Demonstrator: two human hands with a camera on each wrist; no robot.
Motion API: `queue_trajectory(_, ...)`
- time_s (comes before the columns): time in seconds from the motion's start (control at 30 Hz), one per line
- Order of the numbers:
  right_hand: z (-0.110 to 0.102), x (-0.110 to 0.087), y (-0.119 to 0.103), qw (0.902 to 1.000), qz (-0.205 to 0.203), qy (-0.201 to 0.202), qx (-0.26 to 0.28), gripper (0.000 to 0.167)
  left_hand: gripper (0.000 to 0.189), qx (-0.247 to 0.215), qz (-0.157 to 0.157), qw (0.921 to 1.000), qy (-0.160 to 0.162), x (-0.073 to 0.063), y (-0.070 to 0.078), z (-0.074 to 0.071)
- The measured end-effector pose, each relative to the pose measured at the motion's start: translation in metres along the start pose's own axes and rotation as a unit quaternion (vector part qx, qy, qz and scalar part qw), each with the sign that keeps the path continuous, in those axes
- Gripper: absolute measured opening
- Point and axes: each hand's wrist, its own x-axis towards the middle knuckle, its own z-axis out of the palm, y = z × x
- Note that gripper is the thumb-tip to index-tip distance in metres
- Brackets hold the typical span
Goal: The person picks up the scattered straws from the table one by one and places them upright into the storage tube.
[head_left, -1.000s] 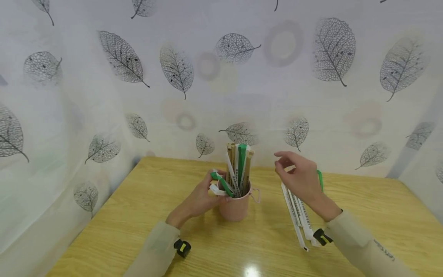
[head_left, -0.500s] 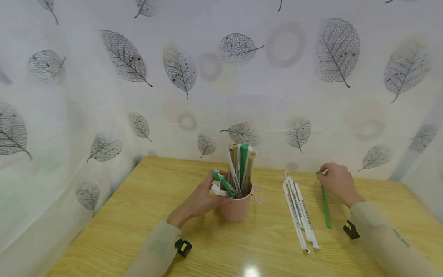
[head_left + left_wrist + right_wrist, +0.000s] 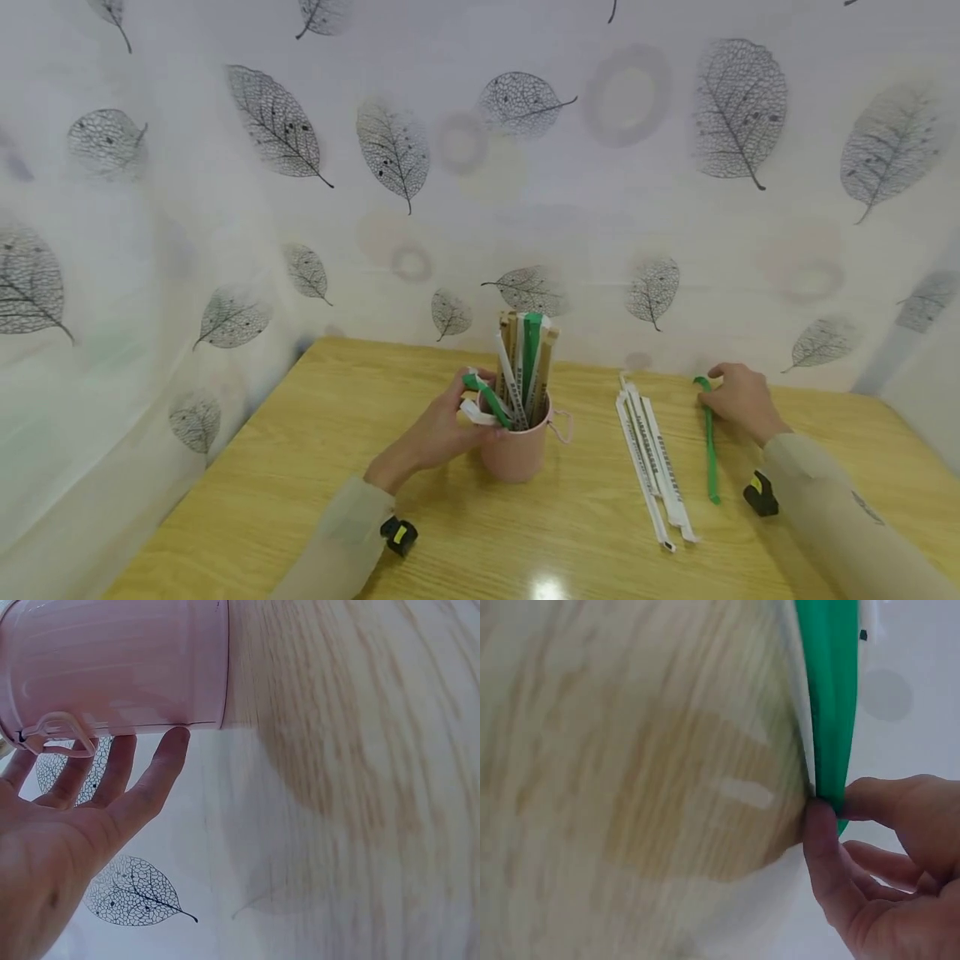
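Observation:
My left hand (image 3: 438,429) holds a pink cup (image 3: 513,457) by its side, the fingers reaching behind it. Upright in the cup stand several paper-wrapped straws: brown, white with black print, and a green straw (image 3: 531,346). A bent green straw (image 3: 491,404) leans over its left rim. On the right of the table, my right hand (image 3: 742,402) pinches the upper end of another green straw (image 3: 710,454) between thumb and index finger. The right wrist view shows that pinch on the green straw (image 3: 831,697) closely. In the left wrist view, fingers touch the cup (image 3: 120,667).
Several white wrapped straws (image 3: 652,467) lie side by side on the wooden table (image 3: 585,533), between the cup and the right hand. A wire handle (image 3: 562,427) sticks out from the cup's right side. Behind the table hangs a leaf-print cloth (image 3: 555,217).
My right hand has moved right, from above the white straws to the green straw, and taken its upper end. The left hand has stayed on the cup.

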Motion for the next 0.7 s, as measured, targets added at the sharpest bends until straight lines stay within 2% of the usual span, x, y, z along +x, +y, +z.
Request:
queue_trajectory(0.2, -0.004, -0.005, -0.011, 0.9993, 0.007, -0.033, -0.019, 0.055, 0.068, 0.005, 0.003, 1.0000, 0.004, -0.001, -0.001, 0.000)
queue_trajectory(0.37, -0.003, -0.008, -0.014, 0.9994, 0.002, -0.033, -0.012, 0.052, 0.068, 0.002, 0.001, 1.0000, 0.002, 0.000, -0.002, 0.000)
queue_trajectory(0.57, -0.007, -0.016, -0.016, 0.9987, -0.014, -0.004, 0.048, 0.042, 0.067, -0.002, 0.003, 1.0000, 0.001, 0.000, -0.003, -0.001)
queue_trajectory(0.7, -0.015, -0.021, -0.021, 0.9963, -0.027, 0.042, 0.070, 0.042, 0.067, -0.001, 0.002, 1.0000, -0.001, 0.000, -0.002, -0.001)
